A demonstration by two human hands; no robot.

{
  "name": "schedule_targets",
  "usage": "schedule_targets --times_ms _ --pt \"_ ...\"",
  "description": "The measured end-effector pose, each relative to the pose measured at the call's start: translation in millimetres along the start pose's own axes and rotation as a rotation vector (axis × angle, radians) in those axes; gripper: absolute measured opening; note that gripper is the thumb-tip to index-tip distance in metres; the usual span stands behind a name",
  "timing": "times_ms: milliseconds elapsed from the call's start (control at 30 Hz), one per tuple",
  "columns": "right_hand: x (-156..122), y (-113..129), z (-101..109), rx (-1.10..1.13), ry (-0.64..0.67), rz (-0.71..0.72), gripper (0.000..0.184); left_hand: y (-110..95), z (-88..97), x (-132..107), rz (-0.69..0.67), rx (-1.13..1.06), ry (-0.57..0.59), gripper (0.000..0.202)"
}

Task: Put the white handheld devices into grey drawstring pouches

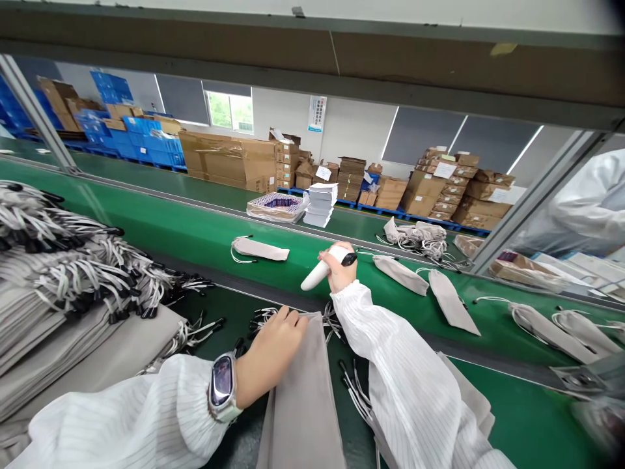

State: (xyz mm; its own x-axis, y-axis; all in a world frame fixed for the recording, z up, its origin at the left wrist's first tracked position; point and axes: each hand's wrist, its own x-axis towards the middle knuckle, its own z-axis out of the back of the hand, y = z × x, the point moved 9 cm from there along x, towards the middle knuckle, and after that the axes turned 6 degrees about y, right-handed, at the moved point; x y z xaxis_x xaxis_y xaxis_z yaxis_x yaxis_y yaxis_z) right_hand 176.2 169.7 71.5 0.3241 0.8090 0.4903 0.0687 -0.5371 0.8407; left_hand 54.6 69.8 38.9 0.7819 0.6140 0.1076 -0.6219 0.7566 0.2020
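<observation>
My right hand (342,268) is closed around a white, rounded, elongated device (317,276) with a black part at its near end. It is held above the green conveyor belt (209,236). My left hand (276,348), with a watch on the wrist, has its fingers curled at the top edge of a grey drawstring pouch (307,397). That pouch lies lengthwise in front of me, on other grey pouches. White cords with black ends show around its top. The left fingertips are partly hidden.
A large heap of grey drawstring pouches (58,312) rises at left. Single pouches (263,249) lie along the belt, several farther right. Beyond it are a stack of white paper (321,203), a patterned basket (276,206) and bundled pouches (415,236). A metal frame post (532,205) stands at right.
</observation>
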Motion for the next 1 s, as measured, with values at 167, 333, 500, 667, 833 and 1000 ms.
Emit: schedule_targets --times_ms 167,333,500,667,833,1000 --pt "-14 8 -16 -0.197 0.100 0.067 0.022 13 7.1 -2 -0.015 -0.236 0.010 0.016" --pt "-1 7 -5 0.147 -0.053 -0.112 0.037 26 23.6 1 -0.023 -0.540 0.079 0.016" --pt "9 30 -10 0.287 0.006 -0.138 0.041 28 37.3 4 -0.036 -0.684 0.043 0.018" --pt "5 31 -18 0.299 0.052 -0.179 0.041 39 39.0 4 0.076 -0.799 -0.044 0.027" --pt "4 32 -23 0.352 0.066 -0.234 0.039 48 47.0 3 0.142 -0.829 -0.153 0.026" --pt "-23 19 -63 0.261 0.531 -0.549 0.052 59 59.6 -3 0.158 -0.829 -0.334 0.020"
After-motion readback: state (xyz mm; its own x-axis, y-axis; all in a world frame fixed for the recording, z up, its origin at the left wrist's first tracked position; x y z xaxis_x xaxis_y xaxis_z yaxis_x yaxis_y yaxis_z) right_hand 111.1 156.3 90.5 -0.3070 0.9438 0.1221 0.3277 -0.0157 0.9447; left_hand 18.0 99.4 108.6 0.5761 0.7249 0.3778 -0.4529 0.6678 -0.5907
